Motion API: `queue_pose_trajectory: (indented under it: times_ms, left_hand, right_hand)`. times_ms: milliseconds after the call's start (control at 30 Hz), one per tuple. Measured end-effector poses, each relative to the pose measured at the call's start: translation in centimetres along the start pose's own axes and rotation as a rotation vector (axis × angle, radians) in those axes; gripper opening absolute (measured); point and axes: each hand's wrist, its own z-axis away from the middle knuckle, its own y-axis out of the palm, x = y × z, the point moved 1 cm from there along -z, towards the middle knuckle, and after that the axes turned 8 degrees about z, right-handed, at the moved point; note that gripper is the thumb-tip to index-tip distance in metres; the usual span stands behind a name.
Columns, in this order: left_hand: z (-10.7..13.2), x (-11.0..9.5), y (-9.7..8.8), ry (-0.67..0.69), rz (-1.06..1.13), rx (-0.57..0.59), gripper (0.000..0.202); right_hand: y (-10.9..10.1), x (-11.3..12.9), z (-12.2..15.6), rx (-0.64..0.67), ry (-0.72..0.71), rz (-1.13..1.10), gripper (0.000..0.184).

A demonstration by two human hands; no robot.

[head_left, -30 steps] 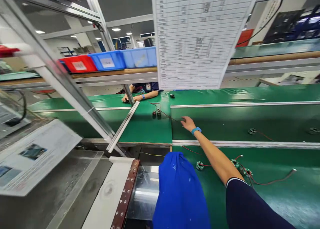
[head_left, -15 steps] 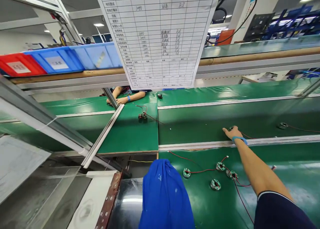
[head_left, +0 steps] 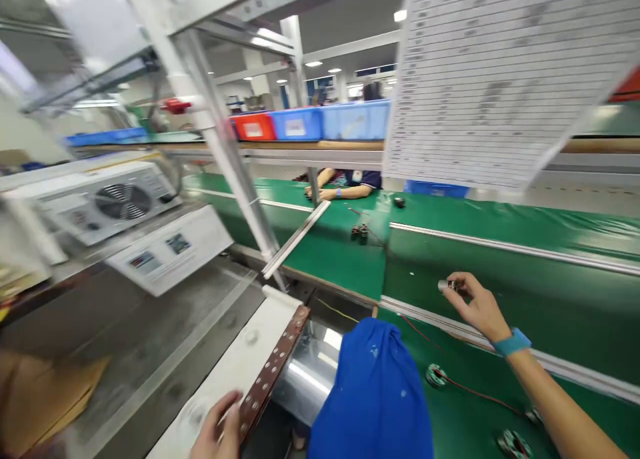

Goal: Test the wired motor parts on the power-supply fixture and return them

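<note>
My right hand [head_left: 477,309], with a blue wristband, pinches a small round motor stator [head_left: 451,285] over the sunken green belt channel. At the lower left, my left hand [head_left: 220,429] has its fingers curled together beside a brown strip with holes [head_left: 275,362]; what they hold, if anything, I cannot make out. Below my right forearm, a stator with a green board [head_left: 437,375] and red wires lies on the green bench top [head_left: 465,422]. Another stator [head_left: 515,443] sits at the bottom edge, partly cut off.
A blue cloth cover [head_left: 375,399] rises between my hands. A paper form [head_left: 480,92] hangs ahead. At the left stand a white machine with a fan grille [head_left: 123,199] and an upright metal post [head_left: 235,172]. Across the bench are a co-worker's arms [head_left: 350,192].
The view has swung left. My right hand has lifted the stator from the channel. My left hand has come into view at the lower left.
</note>
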Motion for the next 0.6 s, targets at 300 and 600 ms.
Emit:
queue_pose_trajectory:
  times_ms: [300,600]
  left_hand:
    - [1.6,-8.0,-3.0,0.763,-0.400,-0.297,0.067]
    - [3.6,3.2,-15.6,-0.261,-0.596,-0.060,0.031]
  right_hand:
    - [6.1,30.1,7.8,0.670,-1.156,-0.406,0.065]
    - [25.3,42.5,12.6,0.994,-1.216,0.009,0.053]
